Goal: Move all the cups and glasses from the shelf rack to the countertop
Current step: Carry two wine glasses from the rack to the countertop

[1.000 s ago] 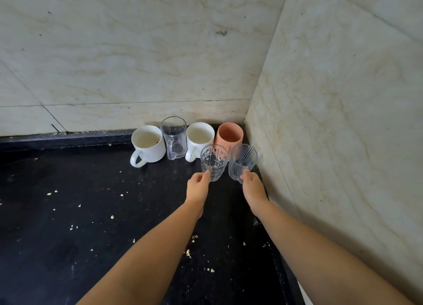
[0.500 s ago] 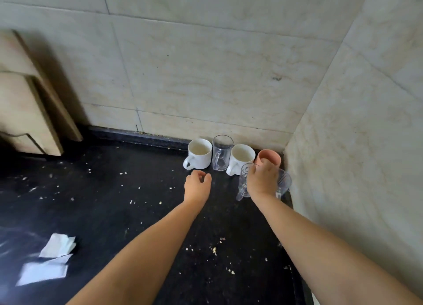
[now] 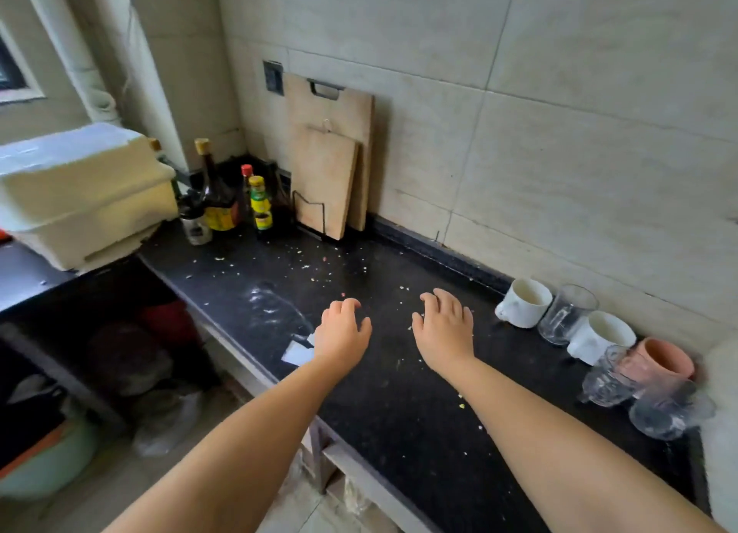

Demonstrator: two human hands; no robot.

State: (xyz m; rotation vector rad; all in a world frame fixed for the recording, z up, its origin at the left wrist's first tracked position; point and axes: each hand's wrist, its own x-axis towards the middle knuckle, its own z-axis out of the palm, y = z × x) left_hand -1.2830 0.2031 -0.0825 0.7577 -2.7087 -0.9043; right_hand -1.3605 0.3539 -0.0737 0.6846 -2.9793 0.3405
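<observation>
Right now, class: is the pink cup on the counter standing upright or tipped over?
Upright. The pink cup stands on the counter, open mouth facing up.

We see two white mugs, a pink cup and three clear glasses. All stand clustered on the black countertop, near the wall.

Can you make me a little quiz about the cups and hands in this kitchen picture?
1. How many cups and glasses stand on the black countertop by the wall?
2. True or false: the right hand is holding a glass.
3. What colour is the cup that is neither white nor clear?

Key
1. Six: two white mugs, three clear glasses and one pink cup.
2. False. Both the right hand and the left hand are empty, fingers loosely spread.
3. Pink.
</observation>
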